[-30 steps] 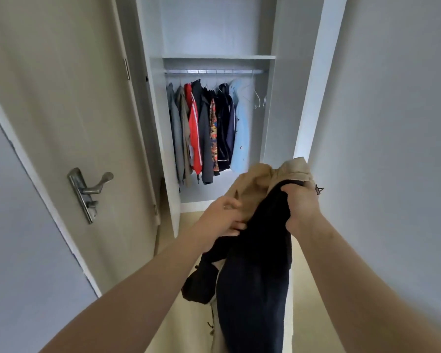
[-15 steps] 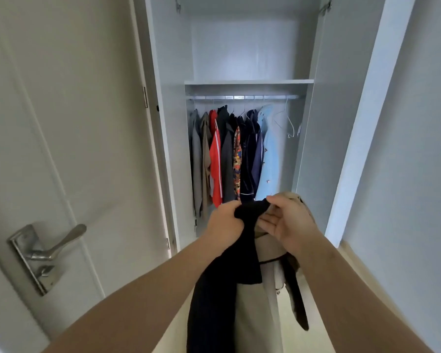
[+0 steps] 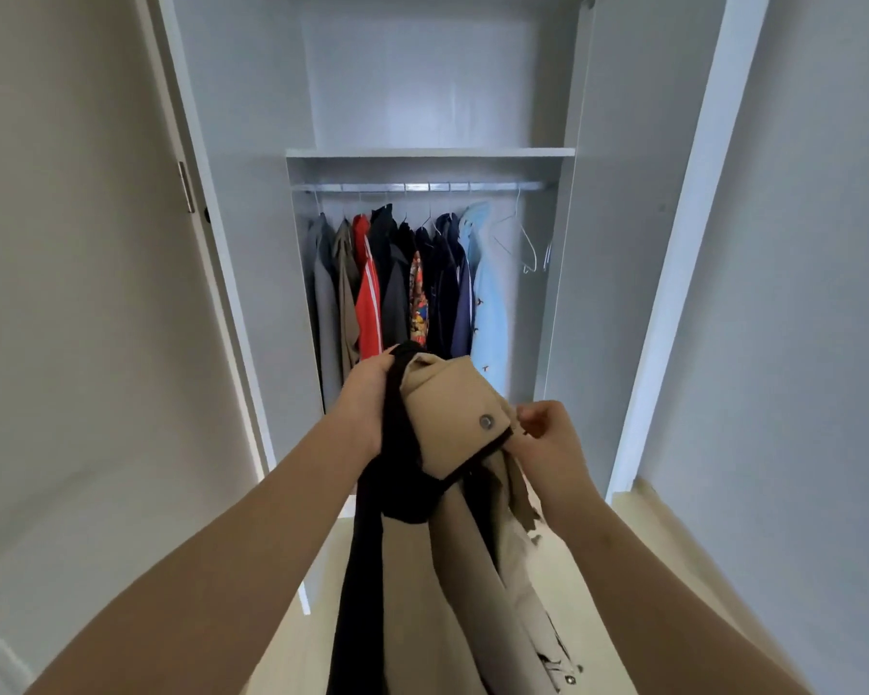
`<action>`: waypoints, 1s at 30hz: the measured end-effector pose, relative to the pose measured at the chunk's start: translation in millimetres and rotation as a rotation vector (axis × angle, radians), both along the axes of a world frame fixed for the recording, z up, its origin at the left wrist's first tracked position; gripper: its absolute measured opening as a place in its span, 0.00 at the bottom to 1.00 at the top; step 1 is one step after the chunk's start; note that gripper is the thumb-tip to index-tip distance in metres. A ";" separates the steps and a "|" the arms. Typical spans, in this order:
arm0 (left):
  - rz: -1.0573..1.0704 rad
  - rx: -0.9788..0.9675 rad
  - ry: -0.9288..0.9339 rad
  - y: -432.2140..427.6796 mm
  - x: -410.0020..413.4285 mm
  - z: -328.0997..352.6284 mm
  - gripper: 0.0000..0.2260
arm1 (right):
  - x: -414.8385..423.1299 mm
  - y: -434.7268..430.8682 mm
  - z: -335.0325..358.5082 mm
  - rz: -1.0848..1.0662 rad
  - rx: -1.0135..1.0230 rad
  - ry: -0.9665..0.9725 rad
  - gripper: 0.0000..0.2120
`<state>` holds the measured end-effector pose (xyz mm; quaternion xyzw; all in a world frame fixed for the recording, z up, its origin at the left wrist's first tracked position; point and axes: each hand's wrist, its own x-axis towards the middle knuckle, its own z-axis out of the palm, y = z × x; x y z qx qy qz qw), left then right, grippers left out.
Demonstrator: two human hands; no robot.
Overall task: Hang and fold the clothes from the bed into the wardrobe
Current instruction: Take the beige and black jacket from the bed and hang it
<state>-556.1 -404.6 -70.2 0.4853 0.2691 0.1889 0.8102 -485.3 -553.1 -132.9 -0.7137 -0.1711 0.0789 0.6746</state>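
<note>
While the left hand (image 3: 367,403) grips one black garment (image 3: 362,569), the right hand (image 3: 548,443) pinches one beige coat (image 3: 452,403)

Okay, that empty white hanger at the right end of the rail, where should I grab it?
Grip the empty hanger by its neck, just under the hook, coming from the front right: the light blue shirt hangs close on its left, and lifting there should unhook it from the rail.
</note>
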 end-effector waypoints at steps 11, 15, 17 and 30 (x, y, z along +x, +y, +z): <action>0.004 0.025 -0.052 70.0 98.8 19.0 0.17 | 66.7 80.5 5.4 0.169 -0.157 -0.169 0.12; -0.064 -0.018 -0.032 102.4 125.6 26.0 0.14 | 101.5 103.5 4.6 0.022 -0.063 0.071 0.12; -0.128 0.004 0.019 120.1 136.0 23.0 0.11 | 116.6 111.5 11.0 0.028 -0.036 0.137 0.17; -0.546 0.881 0.097 150.0 229.9 -33.1 0.13 | 220.2 162.2 37.7 0.020 0.179 0.419 0.15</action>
